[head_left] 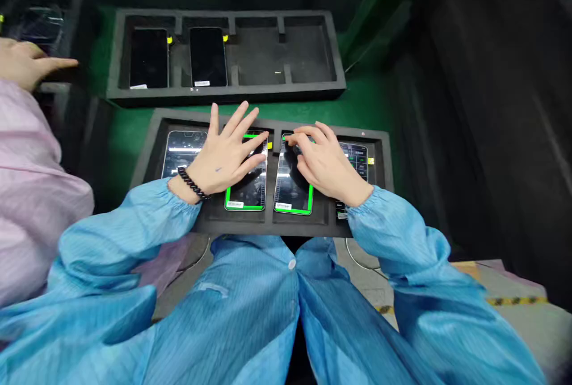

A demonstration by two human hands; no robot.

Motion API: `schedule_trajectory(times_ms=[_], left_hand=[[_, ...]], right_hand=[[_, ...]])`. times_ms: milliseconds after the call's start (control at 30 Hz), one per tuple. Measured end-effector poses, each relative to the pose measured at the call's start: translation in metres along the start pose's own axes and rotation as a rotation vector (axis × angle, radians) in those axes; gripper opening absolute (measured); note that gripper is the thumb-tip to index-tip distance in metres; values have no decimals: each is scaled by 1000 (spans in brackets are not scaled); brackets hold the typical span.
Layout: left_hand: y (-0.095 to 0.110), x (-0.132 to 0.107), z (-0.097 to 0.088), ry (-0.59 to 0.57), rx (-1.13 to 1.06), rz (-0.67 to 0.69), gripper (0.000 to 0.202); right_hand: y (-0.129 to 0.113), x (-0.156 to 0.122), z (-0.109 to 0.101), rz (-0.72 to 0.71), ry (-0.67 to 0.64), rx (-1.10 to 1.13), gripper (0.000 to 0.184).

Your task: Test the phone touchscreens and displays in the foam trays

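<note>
A dark foam tray [326, 229] lies in front of me with several phones in its slots. My left hand [226, 155] is spread open, with its fingers over a lit phone [248, 194] whose screen has a green border. Beside it, a second green-bordered phone [292, 188] lies under the bent fingers of my right hand [324, 158], fingertips at the top of its screen. That hand is open and holds nothing. At the tray's left end is another phone [181, 149], partly behind my left hand. A phone with a grid on its screen [357, 155] is half hidden by my right hand and wrist.
Behind stands another foam tray [223, 93] on the green bench [366, 99], holding two dark phones [149, 60] [208, 57] with yellow tabs. At left, a co-worker's hand [27, 63] in a pink sleeve reaches over a further tray. A green post [379, 3] rises at back right.
</note>
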State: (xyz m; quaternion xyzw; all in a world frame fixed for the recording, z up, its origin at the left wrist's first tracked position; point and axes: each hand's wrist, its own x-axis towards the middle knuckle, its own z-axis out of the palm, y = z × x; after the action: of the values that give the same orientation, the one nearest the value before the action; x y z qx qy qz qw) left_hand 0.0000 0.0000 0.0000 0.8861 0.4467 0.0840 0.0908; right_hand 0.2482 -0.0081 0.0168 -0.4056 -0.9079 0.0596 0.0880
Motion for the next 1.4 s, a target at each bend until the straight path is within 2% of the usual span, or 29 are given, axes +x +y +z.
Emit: schedule_trajectory(times_ms=[167, 367, 633, 1133, 1400], left_hand=[[1, -4, -1, -20, 0, -1, 70], [-1, -4, 3, 41, 16, 26, 65], [-1, 0, 4, 28, 18, -10, 62], [22, -46, 0, -33, -6, 59, 53], [30, -65, 1, -27, -27, 93, 52]], right_hand=[[0, 2, 8, -16, -28, 7, 37], [-3, 2, 6, -39, -23, 23, 35], [-2, 3, 7, -20, -2, 26, 35], [-24, -32, 8, -123, 3, 83, 41], [-42, -48, 7, -179, 13, 112, 42]])
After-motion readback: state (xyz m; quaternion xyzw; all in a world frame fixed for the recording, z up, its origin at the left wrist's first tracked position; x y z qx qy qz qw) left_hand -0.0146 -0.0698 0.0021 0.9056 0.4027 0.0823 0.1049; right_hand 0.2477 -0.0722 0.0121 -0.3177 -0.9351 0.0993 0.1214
